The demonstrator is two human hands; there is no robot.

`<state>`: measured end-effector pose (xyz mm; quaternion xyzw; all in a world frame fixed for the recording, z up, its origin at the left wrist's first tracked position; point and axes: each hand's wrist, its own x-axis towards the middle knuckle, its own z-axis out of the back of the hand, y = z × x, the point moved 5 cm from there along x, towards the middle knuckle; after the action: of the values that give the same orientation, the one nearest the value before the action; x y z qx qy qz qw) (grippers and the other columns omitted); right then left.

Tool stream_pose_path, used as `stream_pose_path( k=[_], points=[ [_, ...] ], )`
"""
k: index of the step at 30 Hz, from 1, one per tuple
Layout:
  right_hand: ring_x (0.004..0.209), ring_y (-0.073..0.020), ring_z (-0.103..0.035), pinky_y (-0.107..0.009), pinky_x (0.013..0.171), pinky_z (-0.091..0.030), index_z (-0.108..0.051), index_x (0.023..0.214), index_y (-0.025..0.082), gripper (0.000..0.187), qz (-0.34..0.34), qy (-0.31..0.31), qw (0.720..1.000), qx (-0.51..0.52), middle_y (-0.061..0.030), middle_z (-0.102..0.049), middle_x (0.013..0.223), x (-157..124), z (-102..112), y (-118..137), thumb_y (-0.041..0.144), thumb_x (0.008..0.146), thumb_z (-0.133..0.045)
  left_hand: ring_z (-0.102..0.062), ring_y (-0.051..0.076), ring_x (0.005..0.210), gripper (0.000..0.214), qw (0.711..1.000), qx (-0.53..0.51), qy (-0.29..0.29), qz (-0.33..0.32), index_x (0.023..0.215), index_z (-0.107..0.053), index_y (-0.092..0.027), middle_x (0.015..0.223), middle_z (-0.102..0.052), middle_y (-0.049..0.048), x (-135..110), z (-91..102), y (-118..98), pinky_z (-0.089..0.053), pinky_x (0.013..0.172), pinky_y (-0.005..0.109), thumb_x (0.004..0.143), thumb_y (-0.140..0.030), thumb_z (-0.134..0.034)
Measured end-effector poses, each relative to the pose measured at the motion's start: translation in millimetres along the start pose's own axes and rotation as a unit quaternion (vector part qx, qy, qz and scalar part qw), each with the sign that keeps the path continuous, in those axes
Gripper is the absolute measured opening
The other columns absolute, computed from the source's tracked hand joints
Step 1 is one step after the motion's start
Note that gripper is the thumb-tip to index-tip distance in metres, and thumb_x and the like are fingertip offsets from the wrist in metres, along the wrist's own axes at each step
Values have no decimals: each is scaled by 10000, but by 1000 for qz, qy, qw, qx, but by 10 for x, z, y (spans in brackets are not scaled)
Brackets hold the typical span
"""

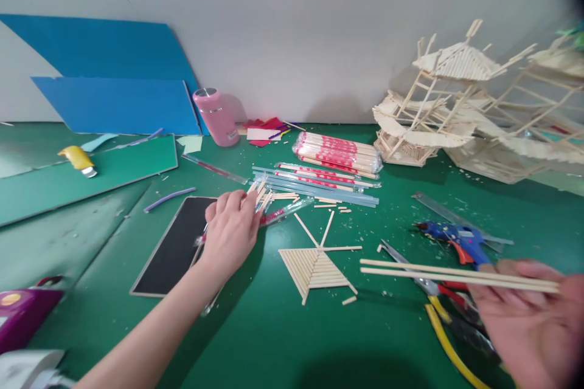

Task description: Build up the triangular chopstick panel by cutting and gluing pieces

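My right hand, at the lower right, holds a pair of wooden chopsticks that point left above the table. My left hand is closed around a clear plastic wrapper, whose crumpled end shows below the wrist; its fingertips are partly hidden. Just beyond those fingers lie cut stick pieces and a red-printed wrapper. Between both hands rests a partly filled, fan-shaped stick frame, flat on the green table. A black board lies beside my left forearm.
Pliers, scissors and a blue glue gun lie near my right hand. Bundled chopsticks, a pink bottle and stick-built pagodas stand or lie farther back. A yellow cutter is at left.
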<state>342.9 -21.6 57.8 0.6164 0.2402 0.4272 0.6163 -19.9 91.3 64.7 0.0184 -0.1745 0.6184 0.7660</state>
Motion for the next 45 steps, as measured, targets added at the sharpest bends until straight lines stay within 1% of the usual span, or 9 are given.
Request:
stream_pose_path(
  k=[2,6,10,12,16,19,27,40,45],
  points=[
    [528,-87,-478,-296,575,-456,-640,672,244,371,-117,-27,981,155,21,-449,565,-78,-168,-106,487,857,-430,-417,325,1081,323,1000,-5,-23,-16,1145,-510,-160,1129,-514,153,-76,100,-197,-323,877,485,876,-291,-388],
    [579,-103,-454,-236,517,-395,-658,654,178,333,-170,56,972,150,2,-458,585,-373,-561,-76,449,808,-540,-488,234,985,235,963,-208,27,-169,1070,-530,-174,1028,-563,96,-385,258,-849,-380,852,398,886,-236,-397],
    [597,-114,-476,-248,595,-423,-667,775,215,382,-132,183,971,84,3,-472,610,-562,-790,-8,443,891,-383,-522,145,637,222,881,-367,223,-197,896,-552,-173,731,-586,27,-638,125,-1199,-408,564,242,902,-222,-336],
    [622,-117,-512,-236,604,-443,-632,951,246,328,-101,240,965,7,4,-515,665,-593,-838,-11,402,914,-346,-498,118,586,258,867,-389,287,-121,774,-541,-177,679,-565,6,-665,-1,-1141,-384,533,214,913,-217,-328],
    [725,-136,-564,-230,628,-468,-558,1000,230,162,73,360,900,-233,-24,-584,841,-663,-978,-41,261,860,-485,-443,108,571,298,881,-411,232,19,708,-496,-180,629,-489,-18,-547,-124,-852,-360,532,206,930,-287,-329],
    [750,-163,-551,-277,650,-458,-570,886,214,140,185,384,845,-323,-42,-568,823,-738,-1087,-77,179,864,-436,-448,121,600,296,898,-400,182,10,697,-478,-178,648,-469,-9,-454,-168,-785,-364,559,223,930,-281,-327],
    [661,-185,-510,-312,571,-400,-564,780,190,206,259,371,805,-384,-51,-559,749,-863,-1135,-116,145,879,-389,-504,165,730,247,909,-396,130,-5,766,-530,-170,758,-545,36,-416,-329,-762,-390,658,263,916,-249,-351],
    [838,-197,-560,-320,713,-444,-602,943,163,163,304,290,819,-390,-75,-619,926,1,-1301,335,215,878,-461,-522,122,662,200,914,-402,57,23,784,-500,-179,720,-549,2,-458,-293,-567,-395,591,211,916,-236,-361],
    [874,-183,-580,-307,737,-467,-589,1012,192,186,261,294,840,-374,-55,-623,966,-66,-1276,275,241,868,-482,-501,122,641,201,917,-395,52,20,783,-498,-180,703,-520,1,-440,-247,-555,-387,582,219,917,-231,-357]
  ],
)
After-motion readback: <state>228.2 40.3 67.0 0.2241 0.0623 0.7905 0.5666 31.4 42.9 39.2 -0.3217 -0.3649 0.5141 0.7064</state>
